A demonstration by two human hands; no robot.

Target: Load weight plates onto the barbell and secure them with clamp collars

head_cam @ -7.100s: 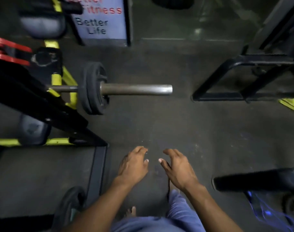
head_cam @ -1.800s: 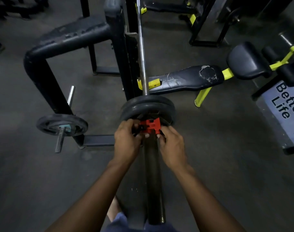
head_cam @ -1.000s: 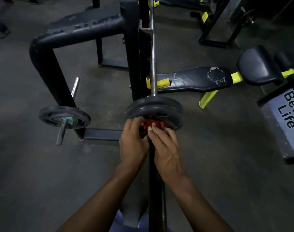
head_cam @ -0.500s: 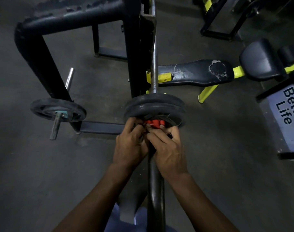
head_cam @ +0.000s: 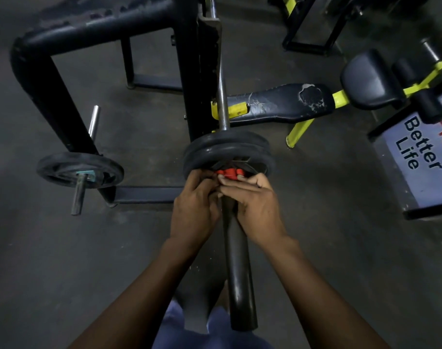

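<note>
The barbell sleeve (head_cam: 237,268) points toward me, its thin bar (head_cam: 221,96) resting in the black rack. Two black weight plates (head_cam: 227,149) sit side by side on the sleeve. A red clamp collar (head_cam: 230,173) sits on the sleeve right against the nearer plate. My left hand (head_cam: 193,210) grips the collar from the left, fingers curled over it. From the other side my right hand (head_cam: 255,205) holds it, fingertips pressing on its top. Most of the collar is hidden under my fingers.
A black rack frame (head_cam: 64,79) stands at left, with another plate (head_cam: 79,170) on its storage peg. A worn black and yellow bench (head_cam: 285,102) lies right of the bar. A "Better Life" sign (head_cam: 416,157) stands at far right. Dark rubber floor all around.
Seven seconds ago my hands were empty and away from the bar. Over the last second both hands stay on the red collar at the plates, fingers shifting slightly.
</note>
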